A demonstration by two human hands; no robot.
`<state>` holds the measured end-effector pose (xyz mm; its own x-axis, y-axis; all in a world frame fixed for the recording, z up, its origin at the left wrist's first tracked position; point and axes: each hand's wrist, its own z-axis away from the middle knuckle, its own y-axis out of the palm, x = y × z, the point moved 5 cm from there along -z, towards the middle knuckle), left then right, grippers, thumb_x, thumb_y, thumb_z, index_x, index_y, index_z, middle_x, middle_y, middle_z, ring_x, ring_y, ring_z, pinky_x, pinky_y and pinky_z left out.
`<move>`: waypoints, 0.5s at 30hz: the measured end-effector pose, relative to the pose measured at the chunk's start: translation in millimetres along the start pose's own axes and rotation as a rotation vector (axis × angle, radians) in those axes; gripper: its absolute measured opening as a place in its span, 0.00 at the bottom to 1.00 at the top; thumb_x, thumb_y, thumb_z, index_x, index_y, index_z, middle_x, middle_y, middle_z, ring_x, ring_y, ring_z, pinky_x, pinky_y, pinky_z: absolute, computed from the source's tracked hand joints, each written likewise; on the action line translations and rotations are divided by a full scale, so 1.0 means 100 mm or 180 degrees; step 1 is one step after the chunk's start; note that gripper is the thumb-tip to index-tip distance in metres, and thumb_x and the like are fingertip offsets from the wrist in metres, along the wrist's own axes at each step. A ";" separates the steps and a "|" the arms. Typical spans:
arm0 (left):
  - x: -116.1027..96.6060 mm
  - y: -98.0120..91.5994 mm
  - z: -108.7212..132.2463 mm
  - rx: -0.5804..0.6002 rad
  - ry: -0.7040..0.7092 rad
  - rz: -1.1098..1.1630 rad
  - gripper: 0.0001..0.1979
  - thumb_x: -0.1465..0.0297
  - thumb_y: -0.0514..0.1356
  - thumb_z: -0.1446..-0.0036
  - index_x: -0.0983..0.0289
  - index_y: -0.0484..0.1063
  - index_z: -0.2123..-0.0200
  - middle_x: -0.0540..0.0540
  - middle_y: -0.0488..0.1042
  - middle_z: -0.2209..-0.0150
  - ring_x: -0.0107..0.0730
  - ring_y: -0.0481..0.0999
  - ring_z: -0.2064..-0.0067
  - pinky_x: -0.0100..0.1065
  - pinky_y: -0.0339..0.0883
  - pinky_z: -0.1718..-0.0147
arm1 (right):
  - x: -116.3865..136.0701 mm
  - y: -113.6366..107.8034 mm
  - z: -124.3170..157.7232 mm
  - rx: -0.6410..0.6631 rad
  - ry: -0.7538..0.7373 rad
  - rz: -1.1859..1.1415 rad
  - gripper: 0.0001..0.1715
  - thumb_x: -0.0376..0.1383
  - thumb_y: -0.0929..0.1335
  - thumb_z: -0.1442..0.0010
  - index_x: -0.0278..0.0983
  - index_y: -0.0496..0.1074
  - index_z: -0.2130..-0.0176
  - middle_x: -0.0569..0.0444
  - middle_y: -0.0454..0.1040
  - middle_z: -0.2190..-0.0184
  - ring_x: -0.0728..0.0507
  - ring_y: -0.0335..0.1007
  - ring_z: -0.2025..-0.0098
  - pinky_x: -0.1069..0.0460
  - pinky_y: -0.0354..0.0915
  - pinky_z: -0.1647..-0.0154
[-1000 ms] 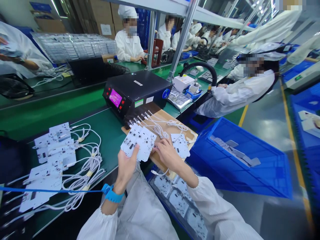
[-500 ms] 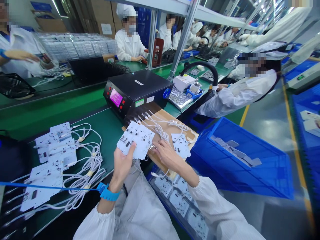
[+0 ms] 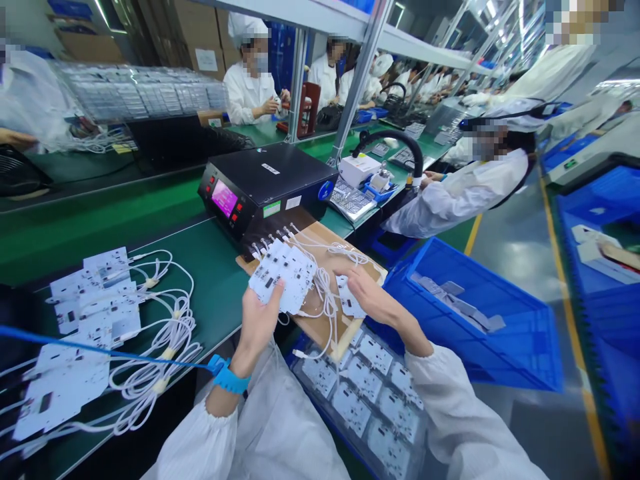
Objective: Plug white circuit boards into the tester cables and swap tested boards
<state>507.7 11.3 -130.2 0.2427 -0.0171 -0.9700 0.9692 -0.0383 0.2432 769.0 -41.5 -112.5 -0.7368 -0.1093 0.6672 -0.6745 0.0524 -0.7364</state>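
Left hand (image 3: 260, 321) grasps boards (image 3: 284, 270); right hand (image 3: 369, 298) covers plank-edge board (image 3: 347, 303), grip unclear.

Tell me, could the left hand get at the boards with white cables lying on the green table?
Probably yes: nothing stands between the left hand and the boards with cables on the green table. But it grips a stack of boards, so it is not free.
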 end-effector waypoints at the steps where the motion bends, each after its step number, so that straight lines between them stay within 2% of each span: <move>1: 0.03 0.05 -0.01 0.0026 -0.0018 0.0019 0.23 0.63 0.70 0.40 0.63 0.77 0.43 0.62 0.78 0.41 0.48 0.78 0.39 0.49 0.70 0.36 | -0.06 -0.01 -0.02 0.0192 0.0140 -0.0382 0.51 0.64 0.44 0.30 0.39 0.73 0.39 0.42 0.76 0.43 0.36 0.71 0.50 0.35 0.69 0.44; 4: 0.10 0.16 -0.05 0.0046 -0.0037 0.0049 0.22 0.64 0.70 0.39 0.62 0.77 0.43 0.61 0.77 0.40 0.48 0.78 0.39 0.49 0.70 0.36 | -0.15 0.00 -0.03 0.0785 0.0435 -0.1565 0.67 0.62 0.30 0.36 0.37 0.73 0.38 0.40 0.76 0.42 0.40 0.73 0.59 0.43 0.72 0.59; 6: 0.09 0.19 -0.08 0.0046 0.0027 0.0049 0.21 0.64 0.69 0.38 0.62 0.77 0.43 0.60 0.77 0.40 0.48 0.77 0.38 0.48 0.69 0.35 | -0.15 0.02 -0.02 0.0914 0.0482 -0.1724 0.63 0.62 0.33 0.34 0.36 0.72 0.37 0.39 0.76 0.43 0.41 0.74 0.60 0.45 0.72 0.62; 8: 0.05 0.20 -0.10 0.0049 0.0133 0.0001 0.21 0.64 0.68 0.38 0.61 0.77 0.43 0.60 0.77 0.39 0.47 0.76 0.37 0.48 0.68 0.34 | -0.16 0.02 -0.01 0.0648 0.0422 -0.1094 0.46 0.61 0.46 0.28 0.37 0.69 0.36 0.41 0.77 0.45 0.41 0.74 0.58 0.45 0.72 0.58; 10: 0.01 0.23 -0.12 0.0084 0.0217 -0.0078 0.20 0.63 0.68 0.38 0.61 0.78 0.44 0.59 0.77 0.40 0.47 0.76 0.37 0.47 0.68 0.35 | -0.16 0.03 0.00 0.0322 0.0332 -0.0067 0.31 0.53 0.58 0.26 0.39 0.68 0.36 0.42 0.75 0.44 0.41 0.75 0.57 0.43 0.72 0.52; 12: -0.01 0.27 -0.12 0.0142 0.0209 -0.0135 0.20 0.62 0.68 0.38 0.62 0.78 0.45 0.59 0.78 0.41 0.47 0.77 0.38 0.46 0.69 0.35 | -0.16 0.10 0.00 0.0270 0.0361 0.0868 0.23 0.44 0.62 0.27 0.38 0.69 0.39 0.40 0.72 0.41 0.39 0.76 0.55 0.42 0.72 0.50; 15: 0.02 0.37 -0.11 0.0206 0.0087 -0.0109 0.20 0.63 0.68 0.38 0.63 0.78 0.44 0.60 0.79 0.42 0.47 0.78 0.39 0.46 0.70 0.37 | -0.20 0.21 -0.04 0.0562 0.0655 0.1842 0.17 0.38 0.63 0.27 0.35 0.71 0.43 0.39 0.72 0.43 0.36 0.78 0.53 0.44 0.72 0.52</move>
<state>544.8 20.5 -123.4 0.2112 0.0126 -0.9774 0.9725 -0.1030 0.2088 769.6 -34.7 -141.1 -0.9852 0.0816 0.1509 -0.1600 -0.1203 -0.9798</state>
